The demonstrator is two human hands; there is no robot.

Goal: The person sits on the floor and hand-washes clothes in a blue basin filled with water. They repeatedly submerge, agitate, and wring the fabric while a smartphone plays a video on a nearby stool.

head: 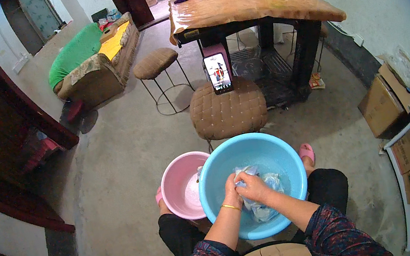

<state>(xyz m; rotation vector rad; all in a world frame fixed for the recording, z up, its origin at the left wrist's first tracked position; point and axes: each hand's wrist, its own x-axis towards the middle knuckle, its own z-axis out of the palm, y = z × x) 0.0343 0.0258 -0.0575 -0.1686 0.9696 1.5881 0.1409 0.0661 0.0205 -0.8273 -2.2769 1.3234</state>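
A large light-blue plastic basin (pixel 221 221) stands between my knees with wet pale cloth (pixel 263 211) in shallow water. Above the cloth, my left hand (pixel 232 191) and my right hand (pixel 252 187) are close together, gripping a bunched part of it. A gold bangle circles my left wrist. The fingers partly hide the gripped fabric, and the rest spreads below and to the right inside the basin. At the blue basin's left sits a smaller pink basin (pixel 178 187), with a bit of cloth (pixel 199 172) showing by its right side.
A padded brown stool (pixel 229 114) just ahead bears an upright smartphone (pixel 218 73). Behind it is a table (pixel 250 2) with a glossy brown cover. Another stool (pixel 155 63) and a sofa (pixel 90 81) stand left. Cardboard boxes (pixel 382 105) and a white rack (pixel 398 170) line the right.
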